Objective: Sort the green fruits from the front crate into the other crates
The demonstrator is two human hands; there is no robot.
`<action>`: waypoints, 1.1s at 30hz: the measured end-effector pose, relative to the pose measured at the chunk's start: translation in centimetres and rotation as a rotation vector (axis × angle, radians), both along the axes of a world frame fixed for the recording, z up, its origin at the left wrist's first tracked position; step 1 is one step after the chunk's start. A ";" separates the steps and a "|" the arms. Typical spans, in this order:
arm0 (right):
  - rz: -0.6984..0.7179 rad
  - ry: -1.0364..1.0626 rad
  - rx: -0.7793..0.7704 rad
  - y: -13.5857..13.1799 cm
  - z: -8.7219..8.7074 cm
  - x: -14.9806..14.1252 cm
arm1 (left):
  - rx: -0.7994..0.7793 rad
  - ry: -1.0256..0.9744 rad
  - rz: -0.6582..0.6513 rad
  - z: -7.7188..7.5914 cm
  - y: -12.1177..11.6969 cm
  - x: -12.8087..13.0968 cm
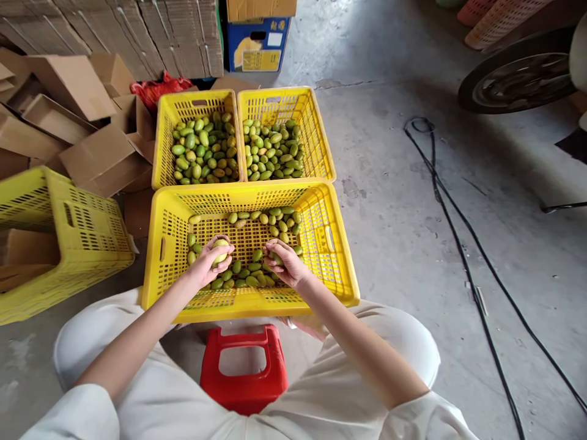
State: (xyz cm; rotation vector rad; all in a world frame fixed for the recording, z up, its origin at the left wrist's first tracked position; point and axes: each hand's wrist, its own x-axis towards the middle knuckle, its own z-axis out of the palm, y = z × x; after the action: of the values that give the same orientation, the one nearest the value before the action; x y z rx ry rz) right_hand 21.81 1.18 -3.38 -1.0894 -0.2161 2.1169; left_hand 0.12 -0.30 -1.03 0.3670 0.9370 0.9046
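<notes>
In the head view my left hand [208,260] is closed around a pale yellow-green oval fruit [221,250]. My right hand [288,264] has its fingers curled round a darker green oval fruit [276,258], partly hidden by them. Both hands are over the near yellow crate [257,299], a little apart from each other. Several more green oval fruits [252,281] lie on its slatted floor, mostly along the near side and at the far right.
Beyond it stand a left yellow crate [198,101] and a right yellow crate [321,140], both holding many fruits. An empty-sided yellow crate [92,226] with cardboard and loose boxes [101,153] lies left. A red stool [243,391] is between my legs; a black cable [458,244] crosses the floor.
</notes>
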 end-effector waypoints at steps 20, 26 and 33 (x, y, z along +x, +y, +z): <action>-0.027 0.006 0.068 0.3 0.9 0.2 | -0.035 0.041 -0.027 0.2 0.1 -0.2; 0.104 -0.173 0.035 0.2 0.2 -0.1 | -0.143 0.115 -0.101 0.1 0.3 -0.1; 0.042 -0.172 0.076 0.4 0.4 -0.1 | -0.171 0.118 0.047 0.0 0.0 0.3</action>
State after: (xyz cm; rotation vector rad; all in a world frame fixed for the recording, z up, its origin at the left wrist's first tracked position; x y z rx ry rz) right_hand 21.75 1.61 -3.02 -1.2322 -0.4012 2.0348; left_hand 0.43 -0.32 -1.07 0.2554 1.1275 0.8456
